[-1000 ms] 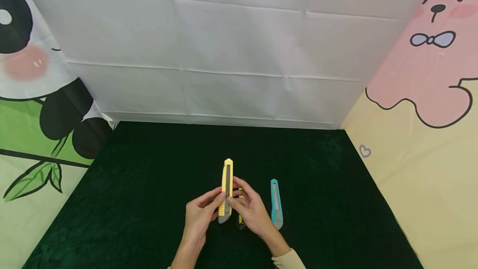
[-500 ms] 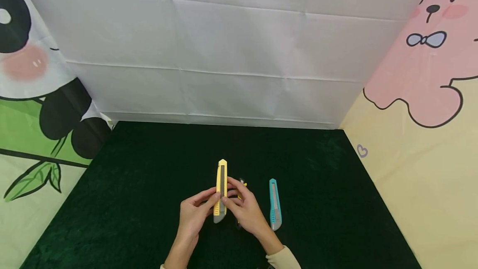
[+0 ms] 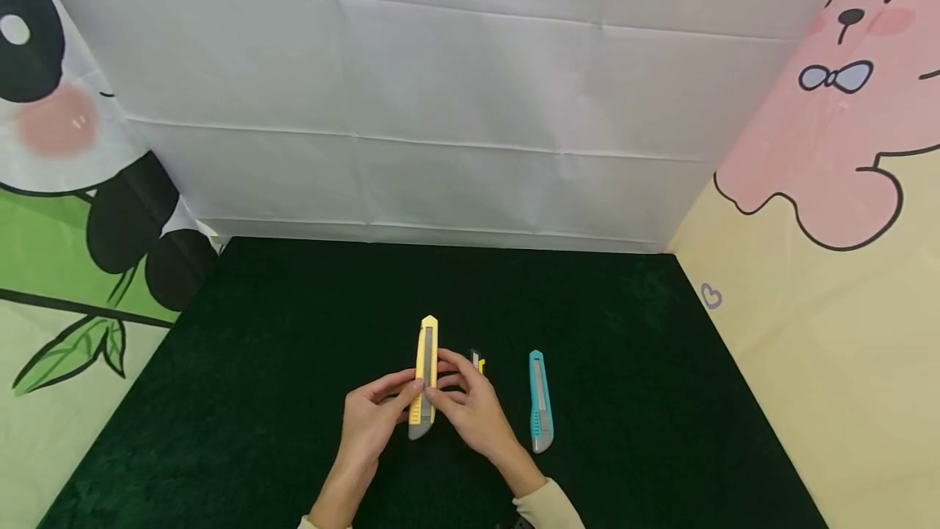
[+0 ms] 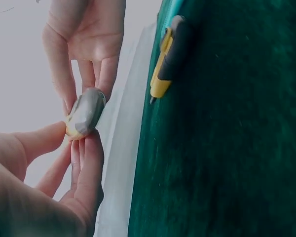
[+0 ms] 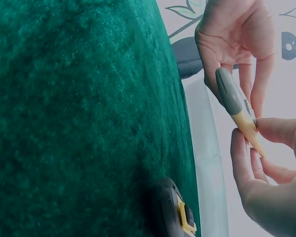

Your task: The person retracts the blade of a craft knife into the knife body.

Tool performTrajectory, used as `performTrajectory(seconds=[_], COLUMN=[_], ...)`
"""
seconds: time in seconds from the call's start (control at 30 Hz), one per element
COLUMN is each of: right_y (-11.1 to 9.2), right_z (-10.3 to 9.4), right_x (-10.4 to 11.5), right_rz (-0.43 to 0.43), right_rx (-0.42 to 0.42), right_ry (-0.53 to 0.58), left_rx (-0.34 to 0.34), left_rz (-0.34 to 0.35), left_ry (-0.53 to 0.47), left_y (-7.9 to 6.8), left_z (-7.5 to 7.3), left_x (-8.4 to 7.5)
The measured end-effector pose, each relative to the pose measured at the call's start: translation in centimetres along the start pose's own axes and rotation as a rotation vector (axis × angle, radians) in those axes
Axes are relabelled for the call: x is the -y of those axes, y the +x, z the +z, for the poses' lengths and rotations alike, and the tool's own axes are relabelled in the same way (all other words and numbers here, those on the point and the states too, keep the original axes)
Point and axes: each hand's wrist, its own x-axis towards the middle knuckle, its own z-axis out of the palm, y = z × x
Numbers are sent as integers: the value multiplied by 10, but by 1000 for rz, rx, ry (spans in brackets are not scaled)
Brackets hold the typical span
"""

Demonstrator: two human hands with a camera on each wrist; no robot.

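A yellow utility knife with a grey end (image 3: 427, 349) is held up in front of me, its yellow tip pointing away. My left hand (image 3: 370, 423) pinches its left side between thumb and fingers. From the other side my right hand (image 3: 473, 419) pinches it too. The left wrist view looks onto the knife's grey end (image 4: 89, 111), with both hands' fingertips around it. A black-and-yellow utility knife (image 5: 170, 210) lies on the green cloth; in the head view my right hand hides most of it. Right of that lies a teal utility knife with a grey end (image 3: 541, 402).
Dark green cloth (image 3: 294, 333) covers the table. A white sheet (image 3: 455, 88) hangs behind it. Printed cloths stand at both sides, a panda (image 3: 55, 121) on the left and a pink bear (image 3: 830, 145) on the right.
Both hands have shifted left together with the yellow utility knife, their grips unchanged. The far end of the black-and-yellow knife now shows beyond the right hand. The teal knife stays put.
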Motion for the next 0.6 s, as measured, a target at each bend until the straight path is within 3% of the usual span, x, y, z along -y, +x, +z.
performTrajectory(seconds=[0.2, 0.43, 0.6], right_y=[3, 14, 17], right_z=[4, 10, 13], right_x=[-4, -34, -39], right_rz=[33, 45, 34], right_rx=[9, -14, -17], right_ry=[-25, -71, -98], left_rx=[16, 26, 11], left_rz=[5, 18, 21], left_ry=[9, 35, 64], left_y=[2, 5, 9], left_z=[-7, -11, -15], left_x=[2, 3, 5])
